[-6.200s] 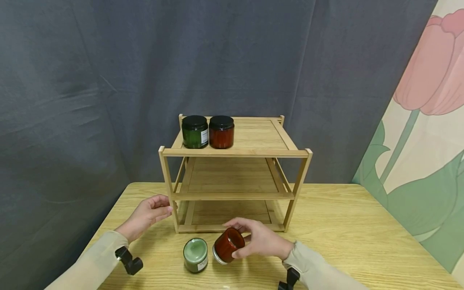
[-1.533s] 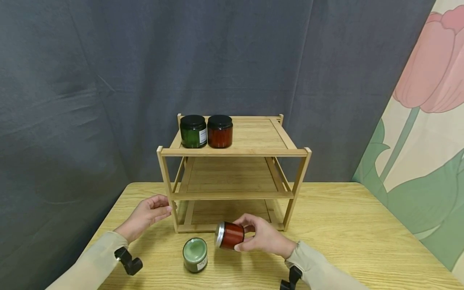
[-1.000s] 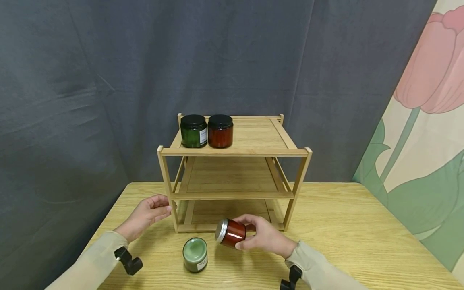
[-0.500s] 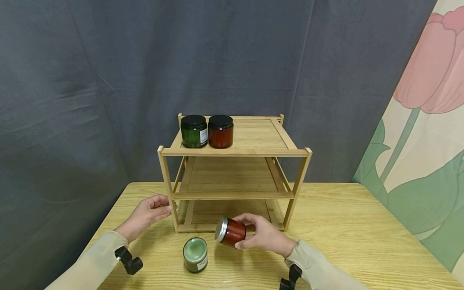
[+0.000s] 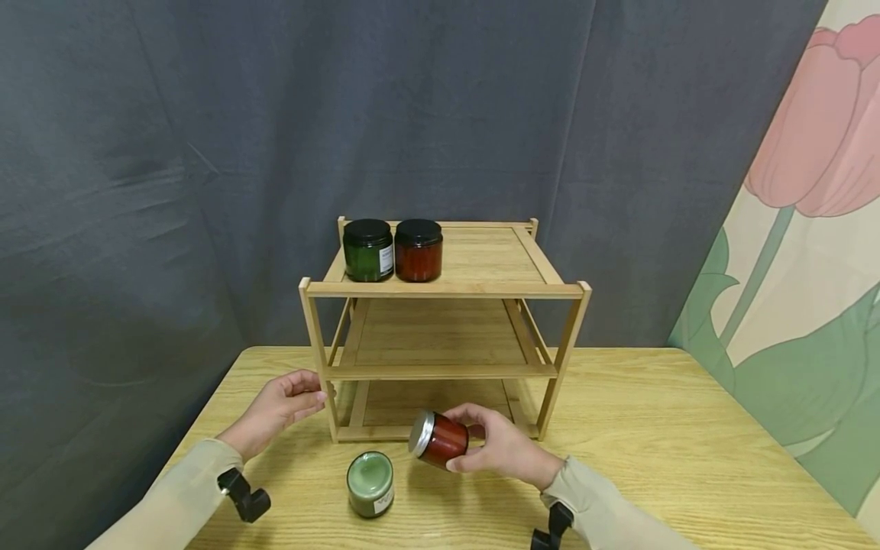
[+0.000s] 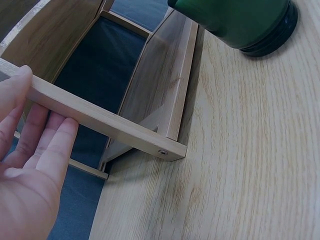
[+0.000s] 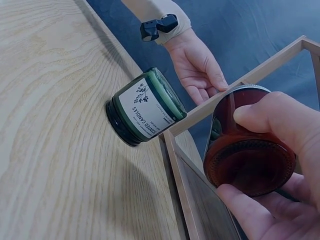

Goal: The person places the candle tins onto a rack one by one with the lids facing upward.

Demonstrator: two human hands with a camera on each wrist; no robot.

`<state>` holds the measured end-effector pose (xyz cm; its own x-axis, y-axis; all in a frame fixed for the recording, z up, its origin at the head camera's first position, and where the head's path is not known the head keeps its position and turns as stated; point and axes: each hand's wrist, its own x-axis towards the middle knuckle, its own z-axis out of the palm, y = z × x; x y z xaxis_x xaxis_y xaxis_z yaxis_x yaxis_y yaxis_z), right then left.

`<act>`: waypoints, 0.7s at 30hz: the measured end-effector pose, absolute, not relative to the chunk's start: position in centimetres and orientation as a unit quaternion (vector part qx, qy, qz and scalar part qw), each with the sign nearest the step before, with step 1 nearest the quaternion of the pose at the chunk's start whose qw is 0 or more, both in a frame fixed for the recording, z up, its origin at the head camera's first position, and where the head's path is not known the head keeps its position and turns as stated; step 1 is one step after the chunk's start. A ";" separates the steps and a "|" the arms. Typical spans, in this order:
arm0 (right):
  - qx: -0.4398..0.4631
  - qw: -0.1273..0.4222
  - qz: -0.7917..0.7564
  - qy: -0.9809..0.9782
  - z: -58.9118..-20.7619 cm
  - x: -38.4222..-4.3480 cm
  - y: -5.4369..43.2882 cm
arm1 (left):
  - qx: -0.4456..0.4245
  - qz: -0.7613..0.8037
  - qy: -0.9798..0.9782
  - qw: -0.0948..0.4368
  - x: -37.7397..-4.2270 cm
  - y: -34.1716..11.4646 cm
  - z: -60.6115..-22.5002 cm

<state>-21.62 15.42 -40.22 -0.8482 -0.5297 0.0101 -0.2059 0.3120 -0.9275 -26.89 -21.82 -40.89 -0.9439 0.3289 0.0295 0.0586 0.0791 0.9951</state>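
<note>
Right wrist view: left of the frame's centre, the label (image 7: 144, 110) on a green candle jar (image 7: 167, 92) reads "SCENTED CANDLES" beside a leafy sprig; its finest print is illegible. At lower centre of the head view, the right hand (image 5: 505, 449) pinches a tilted red glass jar (image 5: 447, 441), silver lid (image 5: 421, 434) leftward. Left of centre, the left hand (image 5: 280, 409) grips the three-tier wooden shelf's (image 5: 440, 372) front post, thumb opposite fingers.

Right fingers (image 7: 245, 207) curled, left fingers (image 6: 60, 143) seemingly bent
</note>
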 end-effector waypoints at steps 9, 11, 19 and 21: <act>-0.222 0.152 -0.527 0.806 -40.1 -21.6 15.5 | 0.131 0.666 0.727 0.102 -26.8 -21.8 -40.9; -0.222 0.152 -0.530 0.804 -40.1 -21.6 15.5 | 0.132 0.665 0.728 0.102 -26.8 -21.8 -40.8; -0.228 0.149 -0.539 0.797 -40.2 -21.7 15.4 | 0.133 0.665 0.728 0.103 -26.9 -21.8 -40.9; -0.229 0.148 -0.538 0.798 -40.3 -21.7 15.5 | 0.132 0.666 0.727 0.104 -26.9 -21.8 -40.9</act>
<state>-21.71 15.45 -40.27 -0.8513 -0.5246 0.0103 -0.2063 0.3164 -0.9259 -26.87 -21.85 -40.87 -0.9434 0.3306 0.0248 0.0537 0.0787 0.9955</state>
